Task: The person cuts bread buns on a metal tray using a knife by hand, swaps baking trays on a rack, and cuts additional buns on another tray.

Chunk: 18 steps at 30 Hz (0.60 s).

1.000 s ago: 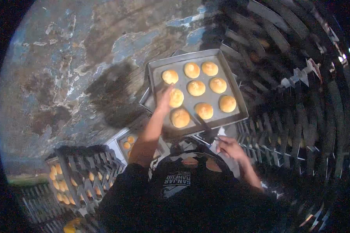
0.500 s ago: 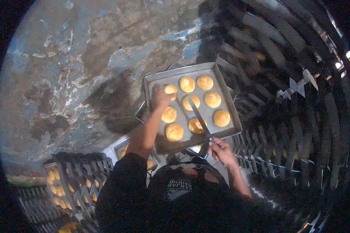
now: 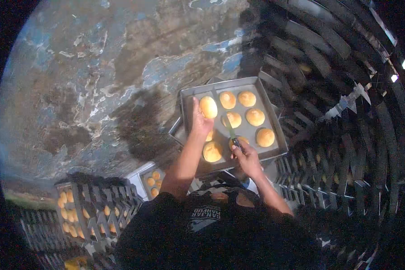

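At far left, a worn surface [image 3: 81,85] shows peeling paint in blue, grey and brown. Below it, several golden buns [image 3: 69,213] sit in a rack [image 3: 91,204], partly hidden by dark bars. Just right of the rack, a smaller tray [image 3: 145,183] carries more round buns; the person's left arm covers part of it.

In the centre is a square metal baking tray [image 3: 274,119] with raised walls, set at an angle over another tray [image 3: 175,132] whose corners stick out past its left and right edges. Over the baking tray's left side, the person's left hand [image 3: 200,121] is partly closed, cupping a held bun [image 3: 208,107] near the far left corner. Below that hand, one bun is mostly hidden and another [image 3: 212,152] sits by the near left corner.

Six more round, golden-brown buns lie on the middle and right of the baking tray, up to its right edge; one is partly covered by the right hand and knife. The right hand [image 3: 247,159], over the near edge, is closed around the dark handle of a knife [image 3: 231,129]. Its blade slants away and to the left, its tip over the middle bun [image 3: 233,120]; whether they touch, I cannot tell.

At far right, dark slatted shapes [image 3: 346,148] fill the dim space.
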Motion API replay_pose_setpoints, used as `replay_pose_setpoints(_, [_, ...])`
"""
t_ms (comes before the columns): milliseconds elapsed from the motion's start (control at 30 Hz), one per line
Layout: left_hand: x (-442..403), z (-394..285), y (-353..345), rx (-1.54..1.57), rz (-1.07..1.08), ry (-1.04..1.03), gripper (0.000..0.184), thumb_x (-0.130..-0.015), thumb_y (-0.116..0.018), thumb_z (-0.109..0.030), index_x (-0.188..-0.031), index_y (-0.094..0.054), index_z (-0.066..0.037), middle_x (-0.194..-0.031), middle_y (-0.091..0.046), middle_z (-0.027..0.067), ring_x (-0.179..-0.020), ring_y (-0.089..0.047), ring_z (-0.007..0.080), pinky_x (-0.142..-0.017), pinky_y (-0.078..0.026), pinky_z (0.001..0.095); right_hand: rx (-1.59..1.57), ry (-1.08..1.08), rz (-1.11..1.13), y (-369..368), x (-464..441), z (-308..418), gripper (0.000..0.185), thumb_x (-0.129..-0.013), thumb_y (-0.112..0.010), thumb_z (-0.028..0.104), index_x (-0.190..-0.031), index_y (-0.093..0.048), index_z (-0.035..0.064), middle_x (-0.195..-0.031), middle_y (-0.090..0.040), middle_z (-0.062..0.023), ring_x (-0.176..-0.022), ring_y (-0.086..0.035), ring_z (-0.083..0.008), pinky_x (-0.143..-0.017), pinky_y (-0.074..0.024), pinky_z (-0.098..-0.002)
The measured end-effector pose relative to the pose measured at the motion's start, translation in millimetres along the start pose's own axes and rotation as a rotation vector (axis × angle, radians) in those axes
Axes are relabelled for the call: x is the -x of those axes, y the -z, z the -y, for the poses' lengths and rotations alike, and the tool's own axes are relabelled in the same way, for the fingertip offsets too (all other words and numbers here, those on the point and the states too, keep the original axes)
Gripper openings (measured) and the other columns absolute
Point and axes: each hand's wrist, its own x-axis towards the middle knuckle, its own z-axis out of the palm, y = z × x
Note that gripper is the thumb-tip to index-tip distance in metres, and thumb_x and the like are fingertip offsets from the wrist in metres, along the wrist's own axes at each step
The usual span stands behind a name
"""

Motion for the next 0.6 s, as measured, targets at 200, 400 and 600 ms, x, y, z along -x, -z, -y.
replay_pose_setpoints(200, [-4.9, -4.1, -0.4, -0.014, -0.028, -0.054, 0.051, -0.087, -0.072, -0.058, -0.113, -0.065, -0.014, -0.103, -0.072, 0.0008, -0.095, -0.069, 0.0178, -0.087, -0.056, 0.0367, 0.142, 0.057, -0.059, 1.1, 21.5, -7.0, 0.04, -0.102, -0.059, 0.023, -0.137, -0.057, 0.0033, -0.076, -0.062, 0.0007, -0.059, -0.051, -0.0048, -0.053, -0.042, -0.023])
replay_pose_setpoints(400, [1.7, 0.6, -3.7, -0.046, -0.03, -0.052, 0.045, -0.088, -0.072, -0.055, -0.108, -0.066, -0.015, -0.1, -0.071, -0.0012, -0.091, -0.069, 0.0155, -0.082, -0.056, 0.0339, 0.22, 0.108, -0.037, 1.2, 25.2, -25.1, 0.039, -0.103, -0.058, 0.023, -0.137, -0.057, 0.0033, -0.077, -0.063, -0.0001, -0.059, -0.052, -0.0058, -0.053, -0.043, -0.0242])
replay_pose_setpoints(600, [38.1, 14.6, -27.9, -0.125, -0.007, 0.013, 0.037, -0.091, -0.072, -0.049, -0.105, -0.067, -0.015, -0.097, -0.071, -0.0016, -0.087, -0.068, 0.0148, -0.079, -0.056, 0.0316, 0.263, 0.055, -0.048, 4.0, 20.3, 19.8, 0.037, -0.1, -0.058, 0.024, -0.128, -0.06, 0.0013, -0.089, -0.069, -0.0261, -0.082, -0.071, -0.0351, -0.074, -0.0527, -0.0431])
